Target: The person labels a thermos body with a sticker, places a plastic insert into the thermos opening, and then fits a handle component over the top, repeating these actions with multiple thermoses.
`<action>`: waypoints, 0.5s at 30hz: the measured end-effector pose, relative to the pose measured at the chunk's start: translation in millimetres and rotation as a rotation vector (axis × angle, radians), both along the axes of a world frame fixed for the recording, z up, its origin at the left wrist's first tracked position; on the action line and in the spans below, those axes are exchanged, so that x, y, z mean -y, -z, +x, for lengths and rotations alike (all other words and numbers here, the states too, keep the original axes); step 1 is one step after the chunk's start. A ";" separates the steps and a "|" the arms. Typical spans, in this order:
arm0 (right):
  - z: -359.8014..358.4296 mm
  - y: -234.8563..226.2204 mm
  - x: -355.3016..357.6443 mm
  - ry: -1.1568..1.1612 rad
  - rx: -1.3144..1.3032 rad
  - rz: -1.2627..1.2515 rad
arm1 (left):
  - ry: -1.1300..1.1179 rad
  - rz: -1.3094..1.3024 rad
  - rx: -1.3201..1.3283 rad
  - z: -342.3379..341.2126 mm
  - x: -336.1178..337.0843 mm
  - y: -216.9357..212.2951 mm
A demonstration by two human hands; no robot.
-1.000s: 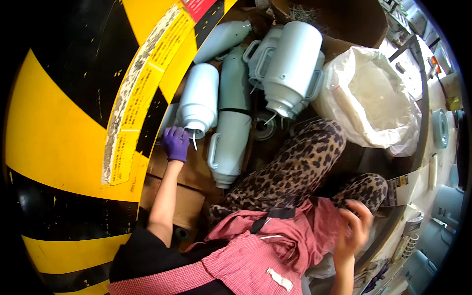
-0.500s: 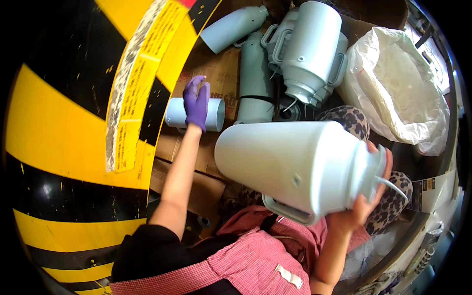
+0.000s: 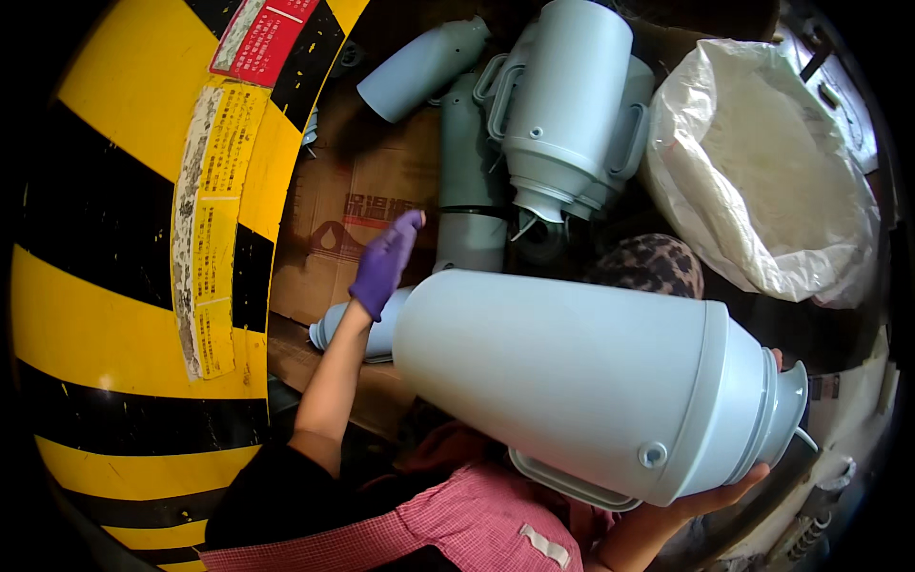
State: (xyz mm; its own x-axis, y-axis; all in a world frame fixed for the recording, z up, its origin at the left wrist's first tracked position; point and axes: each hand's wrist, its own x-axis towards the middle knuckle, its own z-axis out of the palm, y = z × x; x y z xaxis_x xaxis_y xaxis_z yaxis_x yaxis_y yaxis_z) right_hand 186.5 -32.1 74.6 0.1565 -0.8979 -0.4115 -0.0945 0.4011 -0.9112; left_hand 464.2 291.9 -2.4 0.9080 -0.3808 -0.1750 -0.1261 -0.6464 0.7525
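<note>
**Right hand wraps the neck, left hand open beside the big pale blue casing**

Far left, a curved yellow-and-black striped panel (image 3: 95, 324) fills the frame, and it carries print: a red label (image 3: 262, 43) at the top, cut by the frame edge, then a long yellow label (image 3: 214, 248) in small dark lines, its left border scuffed whitish. Next along, cardboard (image 3: 310, 276) with red characters and a droplet mark, partly in shadow. Lower down lies a smaller pale blue casing (image 3: 386, 329), its middle behind the wrist. Over it, the purple-gloved left hand (image 3: 386, 262), fingers straight and together, gripping nothing; whether it touches that casing, I can't tell. Upper middle, more casings (image 3: 572, 86) overlap, the rear ones half hidden. And here's the big one: the pale blue casing (image 3: 562, 367), centre to lower right, tilted, neck to the right, handle underneath. The right hand (image 3: 724, 491) curls around the neck end, firmly holding it, most fingers out of sight behind. Upper right, a white bag (image 3: 705, 205) stands open, its pale contents indistinct. Lower right, dark rim swallows the clutter.
</note>
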 end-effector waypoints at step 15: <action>-74.2 -171.9 32.9 -0.391 -0.054 -0.886 | 0.448 -0.673 -0.921 -147.7 157.1 -64.4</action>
